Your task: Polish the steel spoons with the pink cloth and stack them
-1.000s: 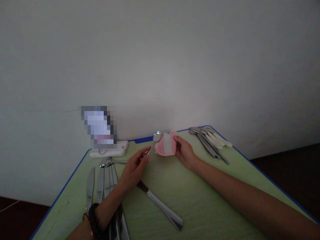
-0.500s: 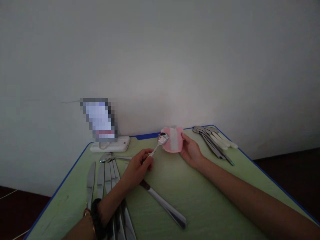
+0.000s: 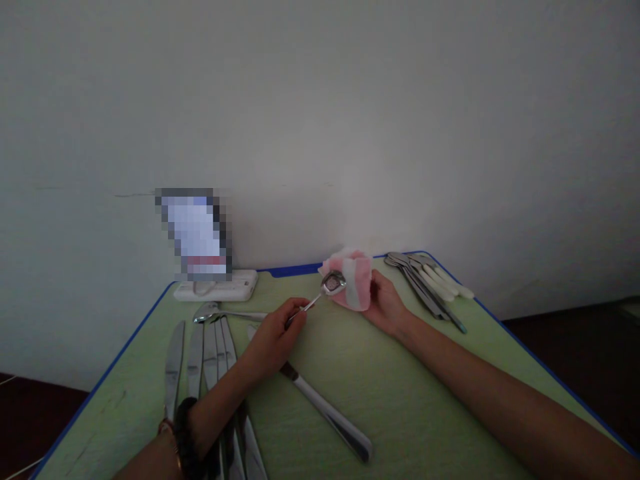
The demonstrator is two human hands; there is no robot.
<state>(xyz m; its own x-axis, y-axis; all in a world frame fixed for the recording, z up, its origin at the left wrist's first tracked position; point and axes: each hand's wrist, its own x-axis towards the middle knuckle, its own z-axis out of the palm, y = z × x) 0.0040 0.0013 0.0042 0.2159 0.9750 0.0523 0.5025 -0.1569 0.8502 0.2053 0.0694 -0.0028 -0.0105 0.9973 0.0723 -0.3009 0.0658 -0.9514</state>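
My left hand point(image 3: 280, 333) pinches the handle of a shiny metal spoon point(image 3: 333, 283), its bowl raised toward the right. Behind and beside the bowl, my right hand point(image 3: 387, 303) grips a pink and white cloth point(image 3: 356, 293), with the fingers partly hidden by it. The spoon bowl overlaps the cloth; whether they touch, I cannot tell. Under and left of my left forearm lie several table knives point(image 3: 174, 363). Another spoon point(image 3: 206, 311) rests above them. A piece of cutlery with a thick metal handle point(image 3: 333, 417) lies slantwise below my left hand, its far end partly covered.
At the back right sits a pile of metal spoons point(image 3: 417, 287) and white-handled cutlery point(image 3: 440, 281). A blurred phone point(image 3: 195, 233) leans on a white stand point(image 3: 217, 287) at the back left. The green table point(image 3: 425, 407) has a blue edge and meets a grey wall.
The spoon bowl has shifted slightly right and down, further over the cloth. The cloth has turned and its shape has changed in my right hand. The view has moved a little.
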